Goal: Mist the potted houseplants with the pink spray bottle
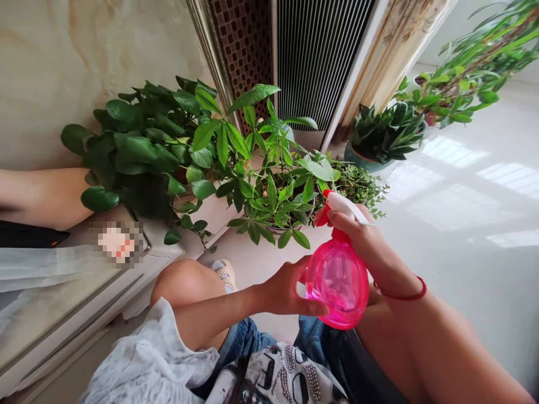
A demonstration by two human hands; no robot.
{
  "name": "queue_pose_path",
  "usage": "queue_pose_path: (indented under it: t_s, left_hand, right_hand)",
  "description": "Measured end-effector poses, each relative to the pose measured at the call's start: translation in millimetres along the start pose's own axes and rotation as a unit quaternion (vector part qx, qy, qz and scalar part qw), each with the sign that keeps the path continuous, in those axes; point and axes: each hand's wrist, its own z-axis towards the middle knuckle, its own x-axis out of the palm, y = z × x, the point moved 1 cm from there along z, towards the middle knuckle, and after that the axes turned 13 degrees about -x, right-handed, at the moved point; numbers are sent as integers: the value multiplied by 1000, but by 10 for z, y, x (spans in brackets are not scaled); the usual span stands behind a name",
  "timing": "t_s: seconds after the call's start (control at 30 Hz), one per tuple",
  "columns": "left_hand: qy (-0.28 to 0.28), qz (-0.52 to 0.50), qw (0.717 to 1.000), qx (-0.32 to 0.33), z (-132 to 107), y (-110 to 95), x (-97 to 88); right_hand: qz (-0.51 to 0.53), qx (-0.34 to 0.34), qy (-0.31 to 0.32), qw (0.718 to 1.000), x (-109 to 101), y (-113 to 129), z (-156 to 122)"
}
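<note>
A pink see-through spray bottle [338,282] with a white and red trigger head is held in front of me. My right hand [365,242] is wrapped round its neck, a finger over the trigger. My left hand [287,292] grips the round body from the left and below. The nozzle points at a small potted plant [273,191] with long green leaves on the floor just beyond. A red band circles my right wrist.
A bushy dark-leaved plant [138,146] stands on a white ledge [126,280] at left. Further plants: a tiny-leaved one [357,185], a teal-potted one [385,137], and tall leaves [467,73] at far right. Glossy white floor [463,224] spreads right. My bent knee [185,286] is below.
</note>
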Motion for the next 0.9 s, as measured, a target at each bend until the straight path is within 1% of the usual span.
queue_pose_path:
  t_s: [0.17, 0.37, 0.53, 0.6, 0.67, 0.77, 0.83, 0.9]
  left_hand:
    - [-32, 10, 999, 3, -110, -90, -141]
    - [-46, 13, 999, 11, -262, -73, -262]
    - [-73, 6, 997, 29, -398, -109, -375]
    - [-79, 2, 997, 21, -435, -115, -392]
    - [-73, 1, 997, 0, -450, -113, -383]
    - [-66, -13, 997, -30, -436, -111, -353]
    - [-72, -23, 996, -42, -419, -117, -344]
    - [-81, -25, 995, -48, -412, -135, -354]
  right_hand:
    - [-17, -2, -13, 1000, 129, 22, 112]
    - [-29, -28, -7, 999, 342, 125, 93]
    - [-33, -37, -60, 997, 391, 83, 116]
    - [-33, -32, -61, 997, 416, 58, 133]
    - [-41, -29, -56, 997, 449, 50, 133]
    - [-75, -31, -40, 996, 495, 62, 106]
    - [-93, -27, -36, 995, 514, 74, 97]
    - [-89, -13, -46, 995, 520, 88, 107]
